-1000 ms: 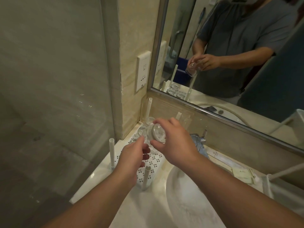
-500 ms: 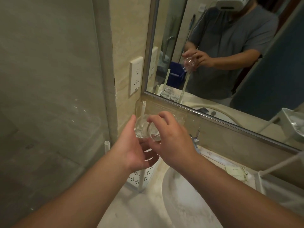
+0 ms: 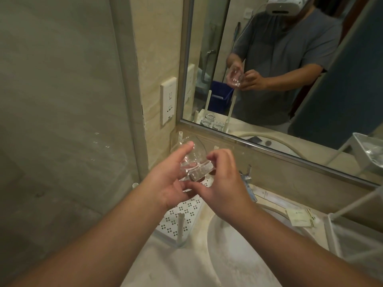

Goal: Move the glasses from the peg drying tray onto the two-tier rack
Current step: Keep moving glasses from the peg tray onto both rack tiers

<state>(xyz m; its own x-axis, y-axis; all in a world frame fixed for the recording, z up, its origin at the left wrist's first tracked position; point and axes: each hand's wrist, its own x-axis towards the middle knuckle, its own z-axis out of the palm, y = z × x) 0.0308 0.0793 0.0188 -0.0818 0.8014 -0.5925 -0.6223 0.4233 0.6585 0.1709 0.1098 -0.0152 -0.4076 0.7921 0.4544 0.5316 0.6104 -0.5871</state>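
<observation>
Held between both hands above the tray's point(image 3: 182, 214) far end, near the counter's back-left corner, the glass point(image 3: 193, 160) is in the air. The left hand point(image 3: 167, 179) is curled round its wall, fingertips at the rim; the right hand point(image 3: 219, 183) pinches the thick base. The long axis is tilted, mouth up and to the far left, base down toward the right. A slip is judged possible if one grip is released early: wet glass over a hard counter. The rack point(image 3: 352, 235) stands at the right edge, well apart.
</observation>
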